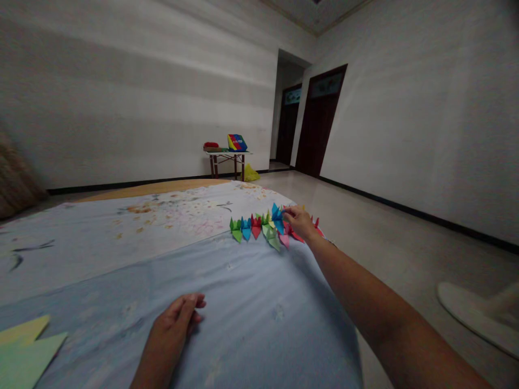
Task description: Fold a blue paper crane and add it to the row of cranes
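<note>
At the far right of the cloth-covered table, my right hand [299, 220] pinches a blue paper crane [277, 219] by one side. The crane is above or among a cluster of folded cranes; whether it touches them I cannot tell. To its left stand a green crane [235, 229], a smaller blue crane [246, 228] and a red crane [256, 226] in a row. Nearer to me are a pale green crane [271, 236] and a pink crane [284, 237]. My hand partly hides other red cranes. Closer in, my left hand [174, 324] rests on the light blue cloth, fingers loosely curled, nothing visible in them.
Yellow paper [25, 330] and light green paper [30, 359] lie at the near left. The table edge curves down on the right, beside a white round base [466, 310] on the floor. A small table [227, 153] with a colourful box [237, 142] stands by the far wall.
</note>
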### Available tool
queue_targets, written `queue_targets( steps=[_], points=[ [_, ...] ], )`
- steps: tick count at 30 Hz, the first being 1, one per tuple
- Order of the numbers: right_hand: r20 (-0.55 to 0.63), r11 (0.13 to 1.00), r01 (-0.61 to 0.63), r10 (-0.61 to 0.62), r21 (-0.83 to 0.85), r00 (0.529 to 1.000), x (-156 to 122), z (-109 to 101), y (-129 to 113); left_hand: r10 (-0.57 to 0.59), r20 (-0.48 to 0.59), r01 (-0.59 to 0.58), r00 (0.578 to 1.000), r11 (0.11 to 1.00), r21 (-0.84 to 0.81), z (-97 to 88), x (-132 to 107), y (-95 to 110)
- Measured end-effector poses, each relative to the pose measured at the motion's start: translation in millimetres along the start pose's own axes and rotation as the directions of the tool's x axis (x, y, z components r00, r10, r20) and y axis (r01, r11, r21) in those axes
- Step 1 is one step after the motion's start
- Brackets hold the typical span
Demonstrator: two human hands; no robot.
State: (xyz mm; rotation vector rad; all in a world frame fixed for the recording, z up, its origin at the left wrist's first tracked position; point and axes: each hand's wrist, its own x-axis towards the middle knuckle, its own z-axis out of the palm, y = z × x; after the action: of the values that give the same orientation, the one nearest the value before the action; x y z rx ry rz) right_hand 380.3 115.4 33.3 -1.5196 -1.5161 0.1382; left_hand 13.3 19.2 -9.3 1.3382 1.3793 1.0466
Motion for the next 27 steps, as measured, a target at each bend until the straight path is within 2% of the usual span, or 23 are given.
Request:
queue_targets(
  steps=[3,9,14,17,23,27],
  points=[
    [0.005,0.997,-0.039,0.039,0.065,0.999,3.2,8.5,4.0,0.005,0.015,-0.005,1.000,1.000,-0.010,-0.1,1.3,-3.7],
    [0.194,0.979,-0.154,0.127,0.133,0.973,-1.7,34.8,13.7,0.014,0.020,-0.014,1.000,1.000,0.002,-1.3,2.9,-9.3],
    [0.254,0.960,-0.220,0.172,0.172,0.952,-4.3,48.8,18.7,0.023,0.020,-0.024,1.000,0.999,0.034,-1.6,1.4,-6.0],
    [0.236,0.957,-0.216,0.168,0.194,0.957,-2.7,50.3,16.4,0.024,0.022,-0.025,0.999,0.999,0.033,-1.1,1.3,-5.9],
    [0.093,0.953,-0.189,0.172,0.235,0.981,5.9,50.6,14.4,0.019,0.025,-0.020,1.000,1.000,0.003,0.3,0.6,-7.9],
    [0.084,0.944,-0.216,0.201,0.247,0.976,3.0,56.2,18.4,0.012,0.028,-0.012,1.000,1.000,-0.004,0.6,-0.5,-7.0]
  ],
)
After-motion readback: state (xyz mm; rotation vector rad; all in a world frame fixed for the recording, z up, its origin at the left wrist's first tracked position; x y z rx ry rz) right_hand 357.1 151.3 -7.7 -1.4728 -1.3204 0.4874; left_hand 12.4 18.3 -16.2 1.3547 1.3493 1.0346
